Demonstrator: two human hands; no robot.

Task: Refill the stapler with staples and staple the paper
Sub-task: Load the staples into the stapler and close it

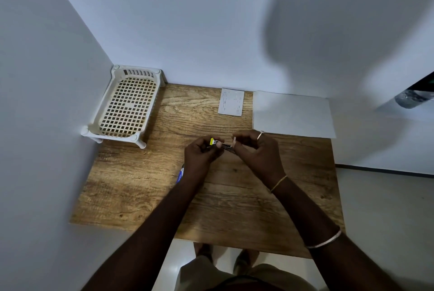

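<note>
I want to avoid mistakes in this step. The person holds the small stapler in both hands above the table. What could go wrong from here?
1. The stapler is held in the air between the left hand and right hand, so loose staples could drop onto the wooden table.
2. The fingertips sit close to the metal part, so a pinch seems possible.
3. The paper lies far back by the wall, and its near right corner may overhang the table edge.

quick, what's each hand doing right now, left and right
Left hand: closed around the small yellow-ended stapler.
Right hand: fingers pinched at the stapler's metal end; whether it holds staples cannot be told.
</note>
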